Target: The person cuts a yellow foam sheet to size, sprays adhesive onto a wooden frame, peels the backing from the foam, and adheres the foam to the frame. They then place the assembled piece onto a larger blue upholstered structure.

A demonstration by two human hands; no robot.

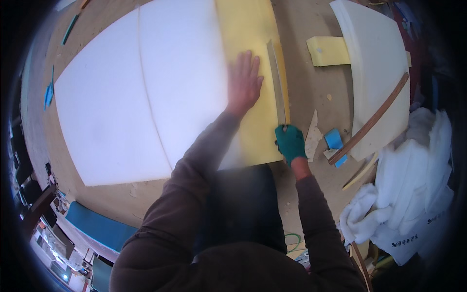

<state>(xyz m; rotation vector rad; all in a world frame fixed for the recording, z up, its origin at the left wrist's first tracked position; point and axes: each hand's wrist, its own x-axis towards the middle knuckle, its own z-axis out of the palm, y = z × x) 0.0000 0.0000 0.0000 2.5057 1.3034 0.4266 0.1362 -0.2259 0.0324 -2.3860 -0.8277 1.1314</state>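
My bare left hand lies flat on a yellow foam strip, its fingers stretched out and pointing away from me. My right hand, in a green glove, is wrapped round the handle of a long-bladed knife. The straight blade points away from me and lies along the strip's right edge, where a narrow sliver of yellow foam shows beside it. Whether the blade has gone into the foam I cannot tell. To the left, large white foam sheets adjoin the yellow strip, with a seam running between them.
On the brown table at right lie a yellow foam block, a thick white foam piece and a wooden strip across it. Blue scraps lie nearer. White wadding is heaped at far right; a blue panel is lower left.
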